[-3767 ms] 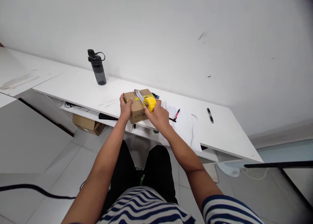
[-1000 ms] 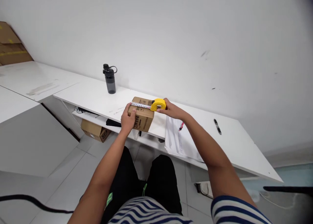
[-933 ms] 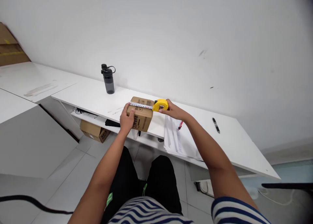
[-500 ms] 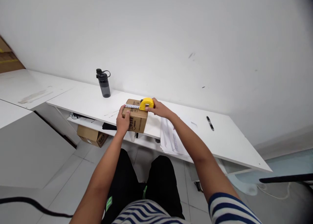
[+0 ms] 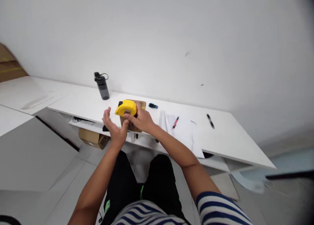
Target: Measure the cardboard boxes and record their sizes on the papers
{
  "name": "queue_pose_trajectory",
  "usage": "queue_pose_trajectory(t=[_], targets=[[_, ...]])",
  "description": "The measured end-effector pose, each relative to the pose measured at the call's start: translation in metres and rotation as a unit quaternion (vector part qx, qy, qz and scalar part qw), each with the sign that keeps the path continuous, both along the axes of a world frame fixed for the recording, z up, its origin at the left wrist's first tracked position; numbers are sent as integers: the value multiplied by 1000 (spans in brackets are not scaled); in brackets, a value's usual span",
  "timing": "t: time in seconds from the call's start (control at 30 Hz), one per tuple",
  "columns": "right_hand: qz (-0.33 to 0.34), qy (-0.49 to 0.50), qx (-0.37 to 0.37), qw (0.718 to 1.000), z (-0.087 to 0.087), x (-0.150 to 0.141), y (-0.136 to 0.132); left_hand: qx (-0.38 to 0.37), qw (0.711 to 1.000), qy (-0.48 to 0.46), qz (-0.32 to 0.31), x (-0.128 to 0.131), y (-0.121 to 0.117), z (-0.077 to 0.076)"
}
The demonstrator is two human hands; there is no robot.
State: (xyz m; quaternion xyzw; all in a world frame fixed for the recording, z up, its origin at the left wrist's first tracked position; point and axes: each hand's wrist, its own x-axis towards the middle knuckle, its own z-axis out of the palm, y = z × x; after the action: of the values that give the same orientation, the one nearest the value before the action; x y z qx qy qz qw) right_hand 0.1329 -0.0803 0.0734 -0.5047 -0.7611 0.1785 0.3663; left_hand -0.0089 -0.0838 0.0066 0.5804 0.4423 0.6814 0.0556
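Note:
My right hand (image 5: 142, 118) is wrapped round a yellow tape measure (image 5: 126, 107), held above a small brown cardboard box (image 5: 141, 104). No drawn-out blade shows from its case. Just left of the tape measure is my left hand (image 5: 116, 130), its fingers apart and holding nothing; its thumb points toward the case, and I cannot tell if it touches. The box sits near the front edge of the white desk (image 5: 228, 133), with much of its top and front hidden by the hands and the tape measure.
A dark water bottle (image 5: 102, 87) stands at the back left. Right of the box lie a small dark item (image 5: 153, 105), white papers (image 5: 183, 135) with a red pen (image 5: 175, 122), and a black pen (image 5: 210, 121). Another carton (image 5: 92, 138) is underneath the desk.
The tape blade no longer lies across the box top. My right hand has brought the tape measure left, and my left hand has let go of the box and opened.

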Motion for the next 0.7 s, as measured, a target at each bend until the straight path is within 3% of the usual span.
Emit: queue_pose_trajectory(t=[0.07, 0.1, 0.17, 0.27, 0.3, 0.37, 0.43, 0.47, 0.57, 0.7], targets=[[24, 111, -30, 993, -29, 19, -40, 62, 990, -60, -111, 18, -26, -9], [47, 144, -40, 988, -45, 29, -57, 41, 978, -91, -182, 28, -38, -15], [92, 180, -45, 978, -77, 53, -83, -49, 946, -121, -296, 52, -57, -28], [117, 133, -52, 983, -109, 103, -90, -193, 906, -116, -358, 87, -61, -43], [85, 98, -55, 990, -114, 124, -83, -232, 893, -107, -370, 99, -55, -45], [-56, 10, -73, 996, -117, 171, -60, -290, 866, -57, -403, 123, -34, -47], [-226, -102, -90, 965, -116, 215, -29, -304, 850, 39, -429, 147, -8, -48], [-264, -164, -116, 943, -115, 233, -12, -289, 855, 96, -420, 159, 5, -49], [-227, -314, -161, 908, -118, 266, 32, -283, 850, 187, -403, 187, 36, -57], [-175, -317, -119, 924, -128, 277, 61, -366, 832, 137, -393, 197, 54, -74]])
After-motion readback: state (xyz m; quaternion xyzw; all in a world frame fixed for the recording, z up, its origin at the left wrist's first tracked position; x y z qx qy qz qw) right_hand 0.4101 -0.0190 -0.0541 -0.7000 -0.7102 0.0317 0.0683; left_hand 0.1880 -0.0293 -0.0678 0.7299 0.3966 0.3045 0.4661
